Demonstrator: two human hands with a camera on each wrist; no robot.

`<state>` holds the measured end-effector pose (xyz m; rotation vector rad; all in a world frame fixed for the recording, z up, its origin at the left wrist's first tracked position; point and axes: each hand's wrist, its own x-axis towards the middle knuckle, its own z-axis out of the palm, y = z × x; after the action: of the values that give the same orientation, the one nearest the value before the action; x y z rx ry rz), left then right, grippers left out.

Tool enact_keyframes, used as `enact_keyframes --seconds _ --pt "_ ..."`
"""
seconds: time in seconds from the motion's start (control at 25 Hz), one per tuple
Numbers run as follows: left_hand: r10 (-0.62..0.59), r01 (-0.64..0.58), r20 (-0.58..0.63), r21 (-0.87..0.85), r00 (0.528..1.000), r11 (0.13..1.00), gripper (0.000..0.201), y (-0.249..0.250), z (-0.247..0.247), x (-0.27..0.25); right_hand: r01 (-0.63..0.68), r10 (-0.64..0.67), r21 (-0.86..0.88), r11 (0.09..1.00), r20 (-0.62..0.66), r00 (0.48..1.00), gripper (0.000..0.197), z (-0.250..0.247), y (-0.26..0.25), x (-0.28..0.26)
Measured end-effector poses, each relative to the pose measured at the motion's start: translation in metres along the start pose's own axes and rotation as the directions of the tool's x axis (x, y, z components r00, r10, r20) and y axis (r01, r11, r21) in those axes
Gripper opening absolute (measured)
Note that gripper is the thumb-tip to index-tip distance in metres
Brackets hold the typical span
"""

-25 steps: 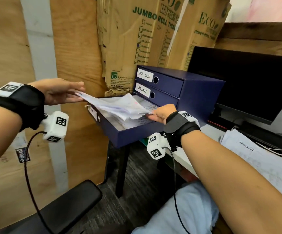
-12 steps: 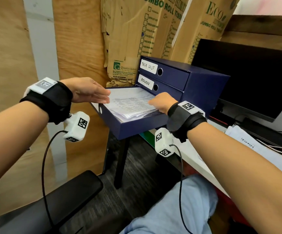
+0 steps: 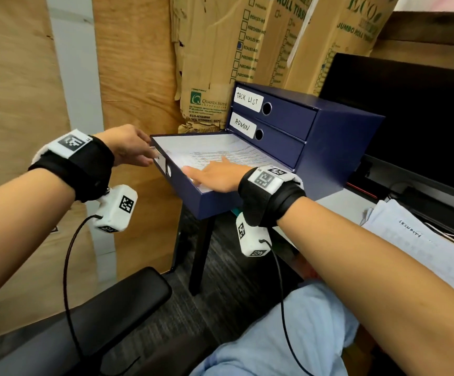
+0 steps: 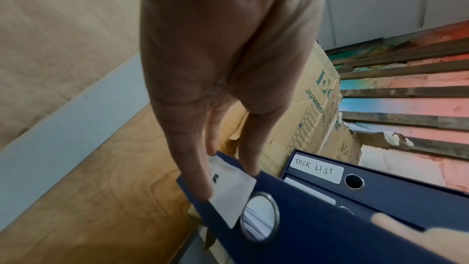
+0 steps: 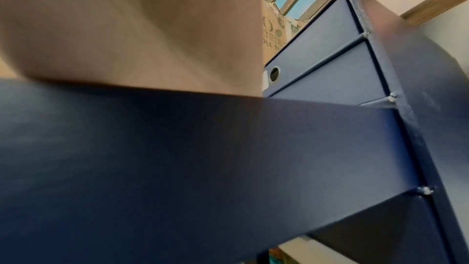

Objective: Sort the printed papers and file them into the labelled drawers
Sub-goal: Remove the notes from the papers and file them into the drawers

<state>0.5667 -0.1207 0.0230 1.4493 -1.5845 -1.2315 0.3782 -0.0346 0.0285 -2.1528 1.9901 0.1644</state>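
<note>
Pressing the papers [image 3: 215, 153] flat in the pulled-out bottom drawer [image 3: 209, 199] with my right hand [image 3: 215, 176], fingers straight, I pinch the drawer's front with my left hand [image 3: 128, 145]. I'd square the stack below the rim, lift clear, then push evenly.

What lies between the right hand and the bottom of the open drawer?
In the head view, a stack of printed papers fills the open drawer, and the right hand lies flat on top of it.
</note>
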Motion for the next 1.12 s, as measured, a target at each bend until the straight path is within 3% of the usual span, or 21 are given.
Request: enact_keyframes --seconds 0.08,0.2,0.24,0.32,0.36,0.4,0.44,0.48,0.52,0.56,0.64,0.76,0.84,0.96,1.12 --pt "-0.031 0.042 0.114 -0.091 0.993 0.995 0.065 -0.008 0.005 -0.004 -0.051 0.052 -0.031 0.998 0.035 0.998 0.071 -0.004 0.011 0.003" --pt "-0.004 0.015 0.106 -0.107 0.994 0.994 0.076 -0.01 0.015 -0.004 -0.024 0.017 0.089 0.996 0.077 0.997 0.068 -0.008 0.026 0.006" --pt "0.003 0.007 0.087 -0.118 0.996 0.993 0.078 -0.01 0.015 -0.003 0.014 -0.021 0.196 0.981 0.034 0.999 0.065 -0.009 0.031 0.005" --pt "0.009 0.005 0.096 -0.148 0.995 0.989 0.09 -0.01 0.014 -0.003 0.149 -0.073 0.434 0.888 -0.187 0.98 0.055 -0.011 0.041 0.005" --pt "0.006 0.011 0.107 -0.156 0.994 0.988 0.098 -0.009 0.014 -0.002 0.23 -0.062 0.445 0.866 -0.361 0.931 0.048 -0.013 0.048 0.005" --pt "0.006 0.013 0.119 -0.159 0.993 0.987 0.103 -0.007 0.015 -0.001 0.283 -0.046 0.355 0.891 -0.55 0.834 0.04 -0.017 0.055 0.005" --pt "0.014 0.008 0.126 -0.167 0.992 0.986 0.104 -0.005 0.021 0.0 0.26 -0.043 0.2 0.945 -0.711 0.702 0.034 -0.024 0.064 0.005" --pt "0.03 -0.005 0.126 -0.191 0.992 0.982 0.101 -0.003 0.029 0.002 0.158 -0.055 0.045 0.986 -0.816 0.576 0.031 -0.033 0.077 0.003" --pt "0.043 -0.016 0.117 -0.223 0.992 0.975 0.098 0.002 0.041 0.004 0.02 -0.063 -0.061 0.998 -0.873 0.483 0.031 -0.044 0.091 0.0" --pt "0.054 -0.026 0.1 -0.264 0.994 0.964 0.096 0.005 0.057 0.009 -0.105 -0.047 -0.103 0.989 -0.896 0.442 0.032 -0.057 0.106 -0.005" --pt "0.05 -0.026 0.063 -0.332 0.997 0.943 0.088 0.014 0.092 0.022 -0.243 0.043 -0.083 0.967 -0.879 0.474 0.036 -0.076 0.135 -0.014" --pt "0.044 -0.034 0.019 -0.374 0.999 0.927 0.036 0.026 0.147 0.038 -0.164 0.031 -0.075 0.984 -0.827 0.561 0.04 -0.079 0.16 -0.02" --pt "0.056 -0.053 -0.004 -0.387 0.998 0.921 0.024 0.033 0.18 0.048 -0.109 0.03 -0.033 0.993 -0.85 0.525 0.04 -0.076 0.162 -0.02" --pt "0.111 -0.108 -0.014 -0.368 0.994 0.923 0.036 0.043 0.217 0.064 -0.136 0.048 -0.016 0.991 -0.89 0.454 0.039 -0.074 0.162 -0.015" --pt "0.128 -0.13 -0.027 -0.321 0.991 0.938 0.03 0.049 0.234 0.075 -0.16 0.055 -0.009 0.987 -0.918 0.393 0.035 -0.073 0.157 -0.006"
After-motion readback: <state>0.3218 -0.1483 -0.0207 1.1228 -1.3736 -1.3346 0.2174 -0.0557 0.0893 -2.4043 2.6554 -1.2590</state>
